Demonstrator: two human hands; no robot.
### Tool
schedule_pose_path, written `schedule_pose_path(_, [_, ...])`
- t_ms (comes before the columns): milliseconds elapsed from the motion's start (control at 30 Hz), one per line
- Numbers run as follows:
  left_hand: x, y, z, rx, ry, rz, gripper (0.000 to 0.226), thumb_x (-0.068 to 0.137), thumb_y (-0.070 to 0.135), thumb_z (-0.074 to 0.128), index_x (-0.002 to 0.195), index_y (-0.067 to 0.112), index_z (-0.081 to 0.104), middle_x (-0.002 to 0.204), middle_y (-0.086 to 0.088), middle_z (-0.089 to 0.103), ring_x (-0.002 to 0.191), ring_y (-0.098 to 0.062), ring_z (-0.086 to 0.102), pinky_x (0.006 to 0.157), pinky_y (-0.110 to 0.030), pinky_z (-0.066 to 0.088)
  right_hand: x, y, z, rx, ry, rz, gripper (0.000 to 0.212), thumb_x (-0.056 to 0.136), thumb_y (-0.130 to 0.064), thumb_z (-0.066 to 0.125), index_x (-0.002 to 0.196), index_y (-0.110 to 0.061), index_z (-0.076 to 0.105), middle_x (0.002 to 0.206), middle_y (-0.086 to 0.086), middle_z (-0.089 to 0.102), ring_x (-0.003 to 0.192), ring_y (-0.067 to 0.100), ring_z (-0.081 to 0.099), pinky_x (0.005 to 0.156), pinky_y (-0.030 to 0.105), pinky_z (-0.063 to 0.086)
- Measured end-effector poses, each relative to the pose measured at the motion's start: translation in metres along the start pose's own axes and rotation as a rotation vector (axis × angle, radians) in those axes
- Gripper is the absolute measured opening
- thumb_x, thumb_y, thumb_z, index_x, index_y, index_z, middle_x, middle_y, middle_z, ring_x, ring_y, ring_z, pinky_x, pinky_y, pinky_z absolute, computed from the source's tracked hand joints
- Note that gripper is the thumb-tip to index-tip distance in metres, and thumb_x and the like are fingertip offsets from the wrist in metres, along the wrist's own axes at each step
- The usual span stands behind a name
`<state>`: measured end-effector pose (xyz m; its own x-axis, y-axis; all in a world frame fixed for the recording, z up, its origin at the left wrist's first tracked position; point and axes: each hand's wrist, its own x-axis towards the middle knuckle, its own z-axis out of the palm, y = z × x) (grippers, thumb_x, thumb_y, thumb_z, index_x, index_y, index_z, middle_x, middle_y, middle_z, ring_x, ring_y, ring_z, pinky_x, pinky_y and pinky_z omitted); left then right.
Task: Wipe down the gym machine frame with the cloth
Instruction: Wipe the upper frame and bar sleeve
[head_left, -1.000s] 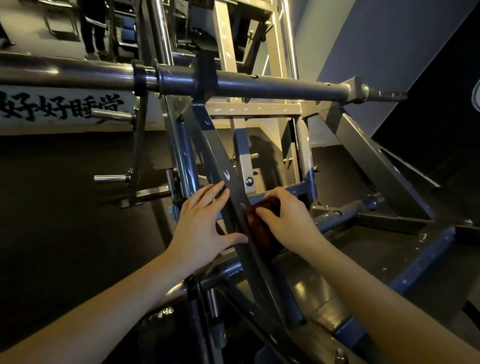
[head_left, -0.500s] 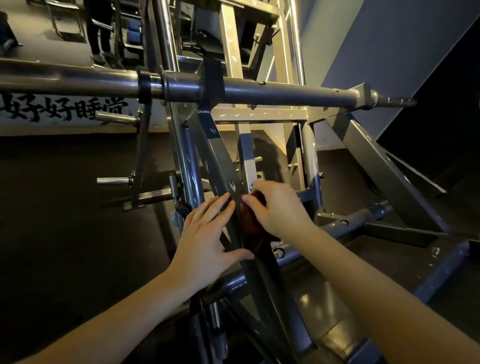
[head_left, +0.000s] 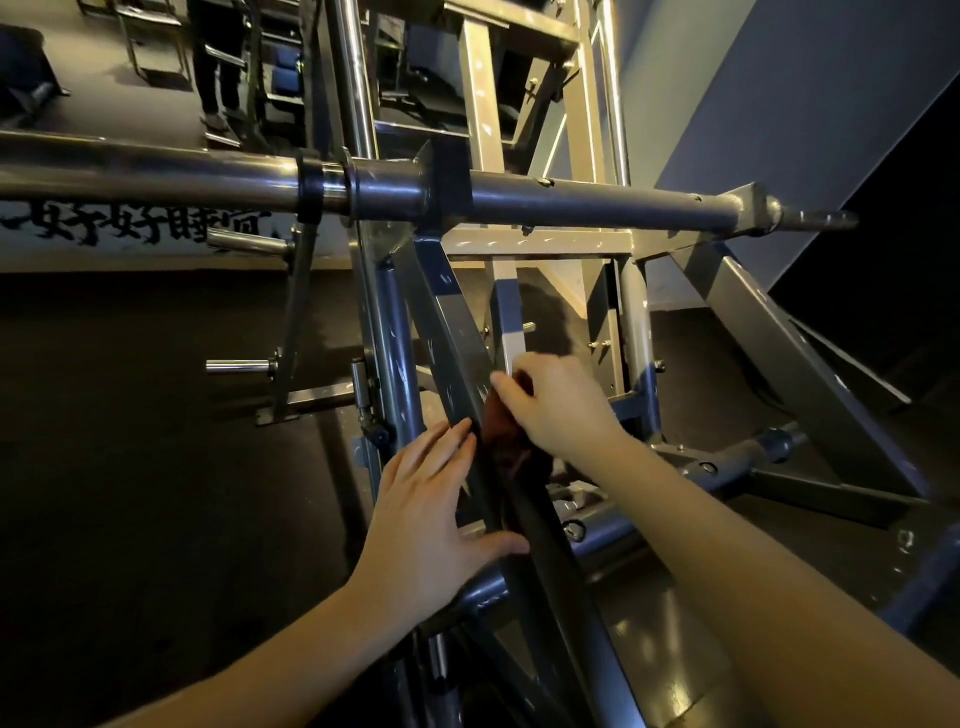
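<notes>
A grey steel gym machine frame fills the view, and one slanted frame beam (head_left: 447, 322) runs from upper middle down to the lower right. My right hand (head_left: 558, 402) presses a dark reddish-brown cloth (head_left: 501, 441) against the right side of that beam. My left hand (head_left: 426, 512) lies flat on the beam's left side just below, fingers spread, thumb hooked over the beam's face. Most of the cloth is hidden under my right hand.
A thick horizontal bar (head_left: 597, 205) crosses above my hands, ending in a peg at the right. Short chrome pegs (head_left: 239, 366) stick out at the left. A second slanted strut (head_left: 779, 353) stands to the right. Dark floor lies all around; a person's legs (head_left: 215, 62) stand far back.
My right hand has slid the cloth up the slanted beam. My left hand has stayed flat on the beam beside it. The view has shifted slightly.
</notes>
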<state>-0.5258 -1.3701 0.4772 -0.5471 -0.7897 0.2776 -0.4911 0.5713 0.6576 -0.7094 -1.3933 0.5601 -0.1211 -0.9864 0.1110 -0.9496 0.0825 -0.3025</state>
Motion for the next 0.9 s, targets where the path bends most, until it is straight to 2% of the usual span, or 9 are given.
schedule_pose_path(100, [-0.001, 0.003, -0.002, 0.002, -0.022, -0.025, 0.115, 0.069, 0.085, 0.057, 0.161, 0.03, 0.019, 0.167, 0.018, 0.011, 0.154, -0.002, -0.002, 0.122, -0.029, -0.006, 0.018, 0.012, 0.002, 0.026, 0.027, 0.054, 0.026, 0.104, -0.047, 0.049, 0.094, -0.025, 0.059, 0.089, -0.007, 0.061, 0.087, 0.011, 0.06, 0.079, 0.026, 0.051])
schedule_pose_path(167, [-0.001, 0.002, -0.002, -0.019, -0.023, -0.035, 0.116, 0.069, 0.085, 0.059, 0.162, 0.03, 0.017, 0.168, 0.018, 0.009, 0.154, -0.001, -0.003, 0.122, -0.029, -0.006, -0.003, 0.022, -0.001, 0.053, -0.065, 0.104, 0.025, 0.103, -0.047, 0.051, 0.104, -0.024, 0.06, 0.102, -0.004, 0.064, 0.099, 0.014, 0.061, 0.09, 0.031, 0.054])
schedule_pose_path(200, [-0.001, 0.001, -0.001, -0.031, -0.029, -0.044, 0.116, 0.069, 0.085, 0.059, 0.162, 0.03, 0.017, 0.168, 0.018, 0.009, 0.154, -0.001, -0.003, 0.122, -0.029, -0.005, -0.018, 0.027, -0.003, 0.093, -0.117, 0.113, 0.023, 0.102, -0.047, 0.053, 0.104, -0.025, 0.059, 0.103, -0.006, 0.064, 0.101, 0.013, 0.061, 0.09, 0.03, 0.053])
schedule_pose_path(333, [-0.001, -0.005, 0.005, -0.054, -0.047, -0.072, 0.12, 0.065, 0.09, 0.053, 0.162, 0.03, 0.018, 0.168, 0.018, 0.009, 0.154, -0.002, -0.002, 0.126, -0.032, -0.001, -0.049, 0.028, -0.009, 0.18, -0.181, 0.065, 0.018, 0.097, -0.048, 0.059, 0.101, -0.03, 0.057, 0.1, -0.011, 0.063, 0.099, 0.007, 0.061, 0.086, 0.025, 0.052])
schedule_pose_path(467, [0.001, -0.004, 0.005, -0.056, -0.042, -0.078, 0.116, 0.064, 0.091, 0.056, 0.16, 0.037, 0.018, 0.159, 0.029, 0.011, 0.15, 0.005, -0.002, 0.125, -0.03, -0.001, -0.003, -0.009, 0.001, 0.114, -0.055, -0.027, 0.019, 0.099, -0.048, 0.057, 0.092, -0.03, 0.052, 0.09, -0.012, 0.058, 0.086, 0.003, 0.056, 0.075, 0.021, 0.047])
schedule_pose_path(600, [0.002, -0.001, 0.001, -0.087, -0.042, -0.071, 0.107, 0.066, 0.087, 0.061, 0.155, 0.046, 0.018, 0.157, 0.031, 0.017, 0.147, 0.009, -0.001, 0.123, -0.028, -0.001, 0.035, -0.025, 0.005, 0.117, 0.015, 0.026, 0.024, 0.1, -0.052, 0.055, 0.1, -0.029, 0.052, 0.098, -0.01, 0.057, 0.091, 0.009, 0.053, 0.082, 0.025, 0.05])
schedule_pose_path(667, [0.002, 0.0, -0.001, -0.074, -0.039, -0.051, 0.107, 0.065, 0.086, 0.062, 0.156, 0.043, 0.025, 0.159, 0.028, 0.022, 0.149, 0.005, 0.003, 0.127, -0.034, 0.006, 0.026, -0.019, 0.008, 0.147, 0.04, 0.045, 0.029, 0.097, -0.055, 0.058, 0.09, -0.027, 0.054, 0.091, -0.009, 0.06, 0.087, 0.008, 0.057, 0.079, 0.023, 0.052])
schedule_pose_path(767, [0.004, 0.001, -0.003, -0.066, -0.041, -0.053, 0.111, 0.062, 0.086, 0.06, 0.157, 0.039, 0.026, 0.16, 0.025, 0.025, 0.151, 0.001, 0.005, 0.128, -0.039, 0.01, 0.007, -0.007, 0.01, 0.202, 0.005, 0.081, 0.035, 0.093, -0.06, 0.062, 0.078, -0.028, 0.059, 0.076, -0.01, 0.062, 0.077, 0.004, 0.059, 0.067, 0.018, 0.045])
schedule_pose_path(900, [0.006, 0.0, -0.004, -0.058, -0.067, -0.072, 0.114, 0.064, 0.086, 0.063, 0.158, 0.04, 0.02, 0.162, 0.026, 0.02, 0.151, 0.003, 0.001, 0.129, -0.038, 0.005, 0.016, -0.003, 0.006, 0.16, -0.068, 0.089, 0.039, 0.095, -0.06, 0.058, 0.08, -0.025, 0.065, 0.078, -0.006, 0.066, 0.079, 0.009, 0.064, 0.073, 0.025, 0.056])
